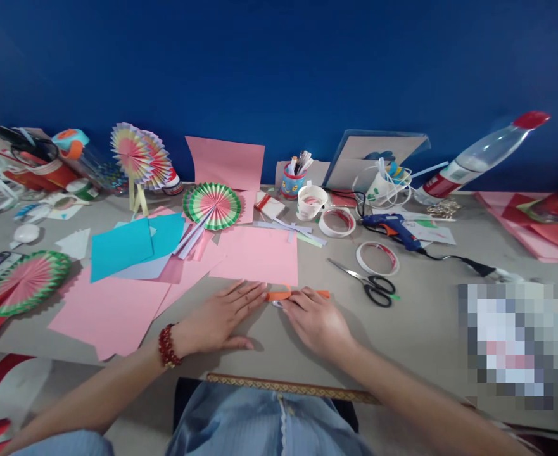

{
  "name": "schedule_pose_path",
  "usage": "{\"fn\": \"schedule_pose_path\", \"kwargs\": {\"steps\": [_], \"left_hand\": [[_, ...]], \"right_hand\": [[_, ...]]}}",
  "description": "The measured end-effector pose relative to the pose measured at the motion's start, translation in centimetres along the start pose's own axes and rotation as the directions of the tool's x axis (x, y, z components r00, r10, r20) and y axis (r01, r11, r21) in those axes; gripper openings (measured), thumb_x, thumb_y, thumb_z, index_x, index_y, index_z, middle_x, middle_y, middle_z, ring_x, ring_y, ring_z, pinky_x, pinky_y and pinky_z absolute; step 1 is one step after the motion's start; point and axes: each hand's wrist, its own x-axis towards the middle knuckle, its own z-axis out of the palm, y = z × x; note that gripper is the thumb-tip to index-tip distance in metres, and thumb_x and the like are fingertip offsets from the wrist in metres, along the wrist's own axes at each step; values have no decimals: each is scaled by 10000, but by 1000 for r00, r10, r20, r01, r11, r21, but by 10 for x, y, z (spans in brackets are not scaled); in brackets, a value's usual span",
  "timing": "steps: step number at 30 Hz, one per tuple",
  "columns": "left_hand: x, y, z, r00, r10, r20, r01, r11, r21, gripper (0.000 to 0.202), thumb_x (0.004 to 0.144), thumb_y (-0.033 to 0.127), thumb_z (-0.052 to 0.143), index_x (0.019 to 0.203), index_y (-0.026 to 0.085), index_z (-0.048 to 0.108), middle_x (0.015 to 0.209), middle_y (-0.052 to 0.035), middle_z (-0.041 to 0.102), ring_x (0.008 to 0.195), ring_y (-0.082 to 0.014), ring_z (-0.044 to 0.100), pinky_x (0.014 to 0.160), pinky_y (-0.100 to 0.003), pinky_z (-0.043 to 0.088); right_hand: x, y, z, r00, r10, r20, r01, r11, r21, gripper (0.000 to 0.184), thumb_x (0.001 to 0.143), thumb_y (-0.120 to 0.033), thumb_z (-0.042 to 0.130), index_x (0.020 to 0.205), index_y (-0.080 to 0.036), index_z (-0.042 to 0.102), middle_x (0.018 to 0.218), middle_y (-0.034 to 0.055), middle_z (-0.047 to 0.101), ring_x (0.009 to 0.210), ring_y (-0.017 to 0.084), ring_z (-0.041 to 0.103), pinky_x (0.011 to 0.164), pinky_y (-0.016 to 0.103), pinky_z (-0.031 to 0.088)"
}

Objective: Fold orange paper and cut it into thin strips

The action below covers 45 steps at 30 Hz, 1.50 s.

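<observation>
My left hand lies flat on the table with its fingers stretched out, fingertips at the left end of an orange paper strip. A small loop of the strip rises between my hands. My right hand has its fingers bent and pressed together over the strip, whose other end sticks out past the knuckles. By the right thumb, a small whitish piece shows; its kind is hidden. Just behind the hands is a pink paper sheet. Black-handled scissors rest to the right, blades partly apart.
Tape rolls and a blue glue gun with its cord lie at right, near a tilted bottle. Pleated paper fans, blue paper and a pen cup stand or lie across the left and back.
</observation>
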Motion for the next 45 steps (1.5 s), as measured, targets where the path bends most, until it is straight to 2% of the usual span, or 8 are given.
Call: {"fn": "schedule_pose_path", "kwargs": {"steps": [8, 13, 17, 22, 30, 36, 40, 45], "left_hand": [[2, 2, 2, 1000, -1, 30, 0, 1000, 19, 933, 968, 735, 354, 1629, 167, 21, 1667, -129, 169, 1555, -256, 141, 1271, -458, 12], [23, 13, 6, 1000, -16, 12, 16, 1000, 13, 979, 946, 769, 340, 1627, 142, 24, 1668, -146, 143, 1557, -271, 124, 1266, -465, -16], [35, 15, 5, 1000, 6, -8, -6, 1000, -1, 984, 959, 744, 368, 1624, 123, -7, 1666, -154, 152, 1554, -269, 140, 1267, -448, 39], [27, 9, 3, 1000, -24, -3, 24, 999, 26, 903, 986, 721, 319, 1628, 159, 21, 1676, -122, 124, 1558, -257, 122, 1265, -441, 28], [23, 9, 6, 1000, -22, -17, 23, 998, 58, 911, 977, 737, 302, 1626, 146, 61, 1668, -138, 149, 1555, -258, 141, 1265, -440, 28], [23, 9, 6, 999, -4, -39, 6, 998, 56, 912, 972, 735, 329, 1627, 151, 80, 1666, -138, 172, 1546, -269, 180, 1262, -449, 83], [22, 9, 7, 999, -12, -42, 14, 999, 48, 927, 974, 735, 322, 1626, 134, 53, 1667, -140, 164, 1551, -267, 160, 1263, -452, 78], [23, 9, 8, 999, -6, -39, 8, 999, 51, 929, 973, 740, 313, 1626, 129, 62, 1667, -138, 164, 1552, -262, 155, 1266, -446, 55]], "right_hand": [[-3, 2, -3, 1000, -1, 14, 1, 1000, 2, 229, 973, -130, 501, 1058, -156, 712, 928, 90, 699, 878, 230, 599, 805, 358, 504], [-13, 18, -15, 1000, 20, -11, -20, 1000, 21, 261, 1004, -153, 459, 1040, -158, 718, 933, 102, 699, 896, 226, 604, 810, 352, 508], [-22, 27, -20, 998, 51, -26, -51, 999, 14, 271, 1014, -178, 454, 1043, -160, 723, 973, 108, 711, 898, 225, 618, 798, 350, 519], [-25, 28, -17, 998, 44, -46, -43, 999, 23, 280, 989, -139, 470, 1097, -180, 725, 998, 102, 732, 953, 235, 635, 879, 378, 525], [-17, 23, -14, 999, 15, -32, -14, 999, 33, 259, 993, -138, 468, 1058, -164, 718, 945, 100, 715, 885, 226, 619, 829, 360, 520], [-17, 19, -15, 999, 31, -29, -31, 1000, 2, 254, 996, -152, 467, 977, -159, 720, 889, 99, 682, 845, 229, 600, 767, 346, 503], [-15, 16, -12, 998, 16, -58, -14, 999, 35, 248, 985, -128, 475, 1054, -142, 712, 934, 105, 698, 884, 231, 605, 817, 354, 508], [-14, 13, -13, 999, 29, -25, -28, 998, 63, 262, 990, -131, 466, 1121, -138, 693, 951, 103, 698, 859, 220, 605, 785, 344, 512]]}}
